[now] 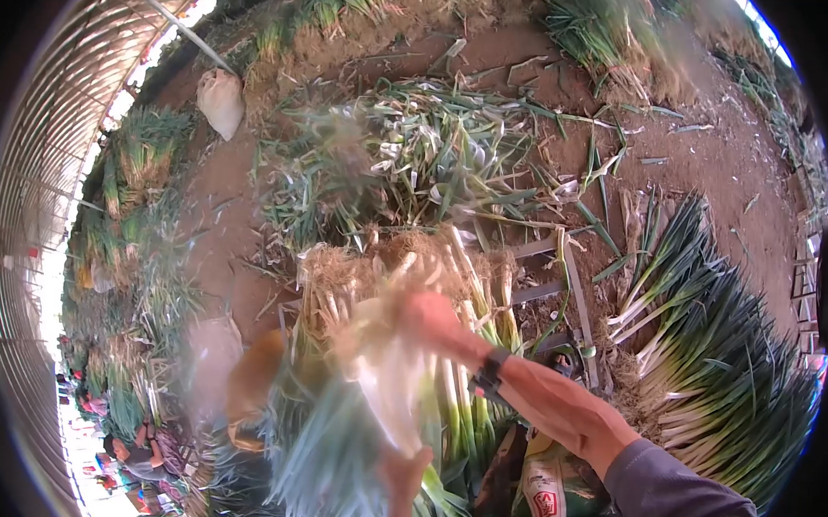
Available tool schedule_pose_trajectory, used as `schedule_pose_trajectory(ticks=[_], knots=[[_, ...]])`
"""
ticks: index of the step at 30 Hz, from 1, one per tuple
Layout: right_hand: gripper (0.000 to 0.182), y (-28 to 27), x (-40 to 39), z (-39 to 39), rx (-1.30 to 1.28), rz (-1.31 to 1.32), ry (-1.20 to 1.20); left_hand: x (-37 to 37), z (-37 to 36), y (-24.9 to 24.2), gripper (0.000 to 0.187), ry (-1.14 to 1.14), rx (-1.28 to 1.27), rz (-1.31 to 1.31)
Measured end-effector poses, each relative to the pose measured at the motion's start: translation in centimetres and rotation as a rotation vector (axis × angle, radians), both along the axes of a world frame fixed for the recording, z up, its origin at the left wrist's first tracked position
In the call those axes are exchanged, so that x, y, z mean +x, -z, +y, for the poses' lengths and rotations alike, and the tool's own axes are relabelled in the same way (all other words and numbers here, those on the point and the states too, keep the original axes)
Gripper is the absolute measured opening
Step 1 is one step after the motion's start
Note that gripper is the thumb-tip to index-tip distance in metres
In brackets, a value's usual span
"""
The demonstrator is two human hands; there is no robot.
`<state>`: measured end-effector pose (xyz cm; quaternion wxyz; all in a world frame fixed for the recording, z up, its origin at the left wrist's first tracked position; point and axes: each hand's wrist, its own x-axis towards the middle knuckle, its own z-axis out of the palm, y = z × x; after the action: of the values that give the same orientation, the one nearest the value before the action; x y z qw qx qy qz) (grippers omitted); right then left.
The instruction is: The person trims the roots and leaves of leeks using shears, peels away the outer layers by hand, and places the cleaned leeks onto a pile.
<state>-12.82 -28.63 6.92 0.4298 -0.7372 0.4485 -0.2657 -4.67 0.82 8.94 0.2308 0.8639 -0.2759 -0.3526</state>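
Note:
Motion blurs my right hand (430, 323), which looks closed at the upper end of a pale green onion stalk (386, 394). A dark band circles that wrist. Lower down, my left hand (405, 472) is closed around the same stalk, and its fingers are partly hidden. Beneath both hands lies a heap of green onions (460, 388), roots pointing away and white stalks toward me. Blurred blue-green leaves (324, 474) fan out left of my left hand.
Stripped leaves (436, 150) are piled beyond the heap. More green onions (702, 360) lie in a row at right. A metal frame (576, 305) shows beside the heap. A printed bag (543, 491) is near my body. People (138, 454) are at far left.

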Motion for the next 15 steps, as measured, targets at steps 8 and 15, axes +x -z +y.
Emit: schedule_pose_trajectory(ticks=[8, 15], knots=[[0.020, -7.4, -6.3, -12.3, 0.381, -0.159, -0.053, 2.9, 11.4, 2.8, 0.059, 0.055, 0.120, 0.278], [0.031, 1.3, -5.6, -3.4, -0.171, -0.215, -0.499, 4.6, 7.7, -3.5, 0.084, -0.129, -0.102, 0.614]])
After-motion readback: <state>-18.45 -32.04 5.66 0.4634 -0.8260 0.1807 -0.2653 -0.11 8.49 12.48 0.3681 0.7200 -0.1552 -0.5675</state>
